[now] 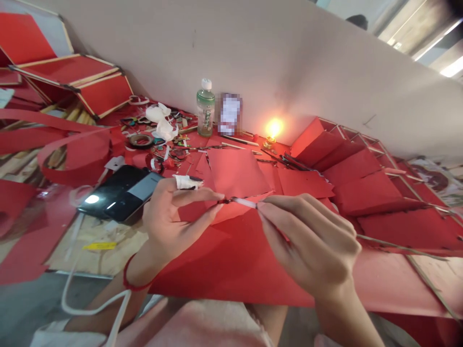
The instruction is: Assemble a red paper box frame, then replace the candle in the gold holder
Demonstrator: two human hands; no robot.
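Note:
My right hand (pixel 307 236) pinches a short, whitish translucent stick (pixel 247 203) between thumb and fingertips. The stick's left end is dark and meets a small dark piece (pixel 226 201) at the fingertips of my left hand (pixel 173 217). Thumb and index finger of that hand are closed on the piece, whose kind is too small to make out. A white wrapping (pixel 187 182) with dark marks shows by the left fingers. Below and behind both hands lie sheets of red paper (pixel 237 171).
A small lamp with an open flame (pixel 274 129) burns by the wall, near a bottle (pixel 206 108) and a propped phone (pixel 230 114). Red paper frames (pixel 390 188) stand right. On the left are a black device (pixel 121 193), tape (pixel 140 140), scraps and a white cable (pixel 94 308).

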